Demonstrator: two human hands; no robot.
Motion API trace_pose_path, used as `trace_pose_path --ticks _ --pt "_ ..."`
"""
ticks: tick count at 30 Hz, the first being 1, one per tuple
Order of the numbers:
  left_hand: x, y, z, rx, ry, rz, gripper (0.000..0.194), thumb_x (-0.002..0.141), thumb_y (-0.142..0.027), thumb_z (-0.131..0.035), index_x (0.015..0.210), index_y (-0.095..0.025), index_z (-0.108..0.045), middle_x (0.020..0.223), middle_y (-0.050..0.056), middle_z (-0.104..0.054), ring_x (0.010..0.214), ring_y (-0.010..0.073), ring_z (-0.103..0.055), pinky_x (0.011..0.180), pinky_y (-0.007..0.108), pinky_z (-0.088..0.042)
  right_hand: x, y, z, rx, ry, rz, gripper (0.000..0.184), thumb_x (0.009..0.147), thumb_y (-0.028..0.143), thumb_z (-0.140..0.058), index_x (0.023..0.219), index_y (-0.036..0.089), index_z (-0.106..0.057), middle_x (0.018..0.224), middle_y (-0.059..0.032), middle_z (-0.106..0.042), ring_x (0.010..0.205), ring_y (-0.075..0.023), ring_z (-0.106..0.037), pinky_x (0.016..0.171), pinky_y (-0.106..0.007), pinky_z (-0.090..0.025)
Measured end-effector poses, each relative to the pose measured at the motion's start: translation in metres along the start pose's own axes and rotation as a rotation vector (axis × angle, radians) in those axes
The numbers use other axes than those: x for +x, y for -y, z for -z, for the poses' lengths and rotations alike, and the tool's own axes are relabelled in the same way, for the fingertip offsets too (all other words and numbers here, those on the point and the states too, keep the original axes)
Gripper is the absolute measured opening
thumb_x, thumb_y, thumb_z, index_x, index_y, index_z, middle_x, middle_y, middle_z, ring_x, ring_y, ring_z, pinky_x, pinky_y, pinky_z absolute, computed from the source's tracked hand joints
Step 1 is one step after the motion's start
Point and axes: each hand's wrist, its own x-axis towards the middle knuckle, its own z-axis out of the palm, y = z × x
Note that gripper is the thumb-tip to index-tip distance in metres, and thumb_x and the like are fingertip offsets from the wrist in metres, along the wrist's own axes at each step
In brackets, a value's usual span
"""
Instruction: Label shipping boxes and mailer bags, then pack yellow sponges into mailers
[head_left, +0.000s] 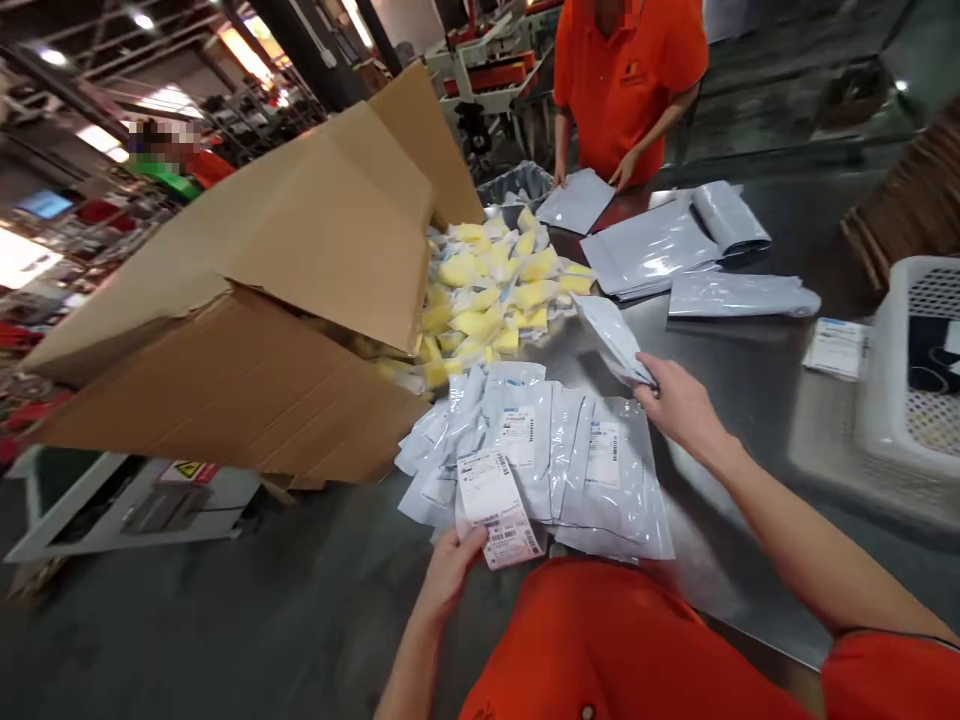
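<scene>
Grey metal table (750,400) bears the spread | cardboard carton (337,220) gapes beside yellow-and-white packets (480,290) | labelled mailers (615,500) overlap, best kept square | right hand (686,405), forearm angled forward, pinches a pale pouch (609,335) | left hand (448,572), low, thumb uppermost, grips label slips (491,495) over the mailers, best held flat, barcodes uncreased

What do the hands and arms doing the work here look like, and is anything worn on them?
Both the left hand and the right hand are bare, without gloves. A short orange-red fabric sleeve with a dark edge shows on the right arm.
</scene>
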Motion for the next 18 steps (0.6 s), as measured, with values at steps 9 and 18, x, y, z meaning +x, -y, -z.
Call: trace_pose_path --ticks 9,18 --pt "-0.027 0.003 0.027 0.049 0.217 -0.049 0.047 0.078 -0.054 -0.069 0.097 -0.012 -0.078 0.095 0.012 -0.076 0.089 0.0282 -0.067 0.083 0.034 -0.052 -0.035 0.176 -0.049 0.473 0.717 0.278 0.058 0.094 0.049 -0.044 0.140 0.015 -0.051 0.138 -0.0165 -0.056 0.120 -0.0283 -0.058 0.098 -0.037 -0.048" --pt "-0.025 0.004 0.040 -0.109 0.451 -0.074 0.053 0.076 -0.046 -0.074 0.120 -0.017 -0.069 0.124 0.011 -0.067 0.115 0.0303 -0.060 0.094 0.035 -0.049 -0.038 0.196 -0.046 1.059 1.012 0.232 0.039 0.076 0.048 -0.072 0.093 0.013 -0.066 0.082 -0.0018 -0.068 0.074 -0.0148 -0.059 0.066 -0.025 -0.046"
